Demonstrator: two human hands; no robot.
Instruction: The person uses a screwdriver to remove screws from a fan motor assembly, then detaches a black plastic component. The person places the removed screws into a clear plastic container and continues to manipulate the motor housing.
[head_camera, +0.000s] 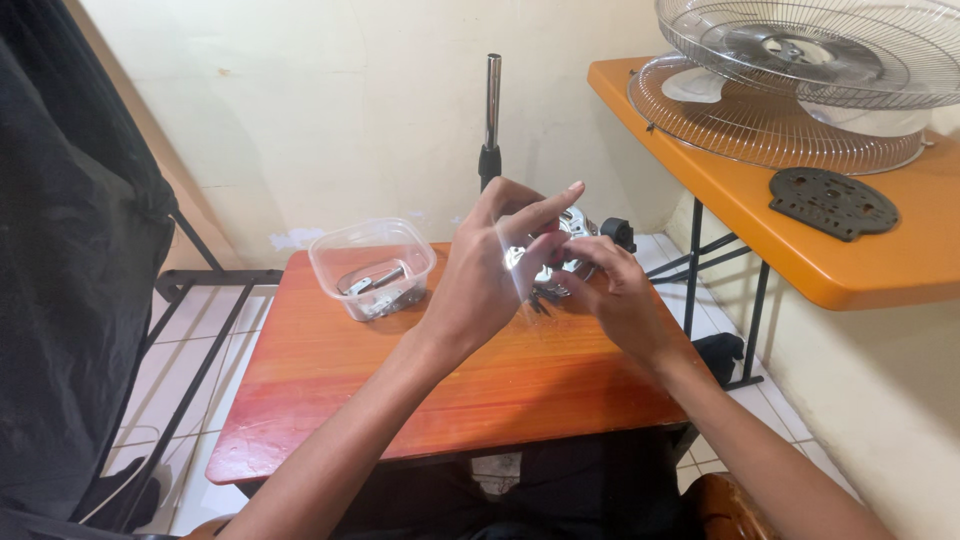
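A clear, square plastic tub (372, 267) with rounded corners stands on the far left part of the red-brown wooden table (400, 380); small metal pieces lie in it, too small to tell apart. It bears no label that can be made out.

Both hands are raised over the far middle of the table around a shiny metal motor part (560, 240), which sits between them and is mostly hidden. The left hand (485, 275) shows its back to the camera, wrist bent upward, with the forefinger stretched out straight toward the right and the other fingers curled against the part. The right hand (615, 290) comes in from the right, fingers bent and bunched at the part's lower edge, where a small dark piece shows. Both appear to be clasped on the metal part, though the contact itself is hidden behind the fingers.

Behind the hands a metal pole (491, 110) with a black collar rises upright. To the right, an orange table (800, 200) carries two wire fan guards (800, 90) stacked one on the other, and a flat dark round plate (832, 203) lies just beside them.
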